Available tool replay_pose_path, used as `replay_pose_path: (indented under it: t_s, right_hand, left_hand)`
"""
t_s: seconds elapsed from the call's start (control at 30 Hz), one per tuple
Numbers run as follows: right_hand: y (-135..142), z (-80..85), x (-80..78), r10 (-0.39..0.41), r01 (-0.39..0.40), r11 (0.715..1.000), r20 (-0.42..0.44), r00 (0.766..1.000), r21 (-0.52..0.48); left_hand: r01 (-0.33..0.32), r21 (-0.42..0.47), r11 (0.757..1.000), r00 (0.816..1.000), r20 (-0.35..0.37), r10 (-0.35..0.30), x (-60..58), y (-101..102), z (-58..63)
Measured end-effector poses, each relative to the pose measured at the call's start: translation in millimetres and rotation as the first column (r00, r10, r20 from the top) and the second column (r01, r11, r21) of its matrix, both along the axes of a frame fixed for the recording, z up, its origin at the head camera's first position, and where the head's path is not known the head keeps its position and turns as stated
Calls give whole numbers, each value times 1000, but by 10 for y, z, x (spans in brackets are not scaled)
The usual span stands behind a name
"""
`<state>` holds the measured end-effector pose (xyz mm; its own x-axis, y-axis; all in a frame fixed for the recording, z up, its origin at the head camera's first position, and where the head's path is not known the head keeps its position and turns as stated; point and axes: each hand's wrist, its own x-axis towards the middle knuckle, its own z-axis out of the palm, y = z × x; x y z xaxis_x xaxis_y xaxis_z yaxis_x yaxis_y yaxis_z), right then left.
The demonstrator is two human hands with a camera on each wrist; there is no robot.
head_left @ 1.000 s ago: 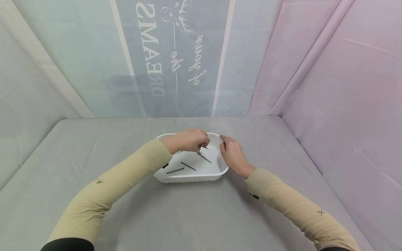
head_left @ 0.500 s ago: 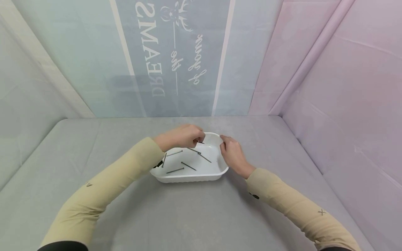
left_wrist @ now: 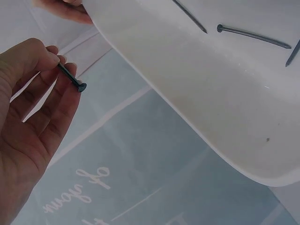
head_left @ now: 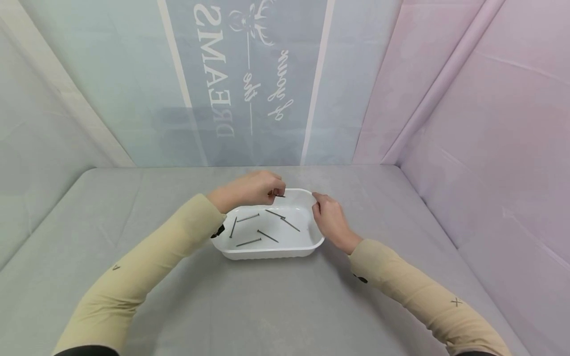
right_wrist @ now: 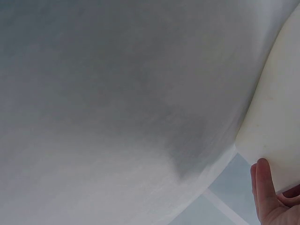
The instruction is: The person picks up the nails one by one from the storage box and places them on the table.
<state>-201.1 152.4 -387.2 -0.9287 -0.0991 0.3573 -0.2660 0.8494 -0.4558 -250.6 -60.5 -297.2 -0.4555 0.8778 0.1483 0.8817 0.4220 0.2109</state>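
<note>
A white plastic tray (head_left: 271,253) sits on the grey surface, with several dark nails (head_left: 267,236) lying loose on its floor. Over the tray's far rim, my left hand (head_left: 249,190) pinches one nail (left_wrist: 72,77) between thumb and fingers. In the left wrist view that nail's flat head points away from the thumb, and its other end is hidden in the grip. My right hand (head_left: 331,217) holds the tray's right side by the rim. Its fingers (right_wrist: 265,180) lie against the outer wall in the right wrist view.
Grey cloth (head_left: 276,306) covers the surface around the tray. A blue-grey printed fabric wall (head_left: 262,143) stands behind it, and a pink fabric wall (head_left: 490,148) rises at the right.
My left hand has lifted back and to the left with the nail, uncovering more nails in the tray. My right hand keeps its place on the rim.
</note>
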Motion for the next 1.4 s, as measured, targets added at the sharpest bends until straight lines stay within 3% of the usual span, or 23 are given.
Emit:
replay_pose_path:
  t_s: [0.23, 0.43, 0.73, 1.4]
  right_hand:
    - [11, -1, 6, -4, 4, 1000, 10, 1000, 1]
    - [13, 6, 10, -4, 4, 1000, 14, 1000, -3]
    - [15, 17, 4, 0, 0, 1000, 10, 1000, -5]
    - [19, 14, 1, -5, 5, 1000, 16, 1000, 3]
  left_hand:
    - [-16, 35, 999, 1000, -13, 16, 11, -61, 34]
    - [0, 118, 993, 1000, -6, 0, 0, -126, 71]
    - [-34, 184, 982, 999, -21, 38, -5, -223, 128]
    - [-181, 238, 954, 983, 70, 169, -5, -448, 157]
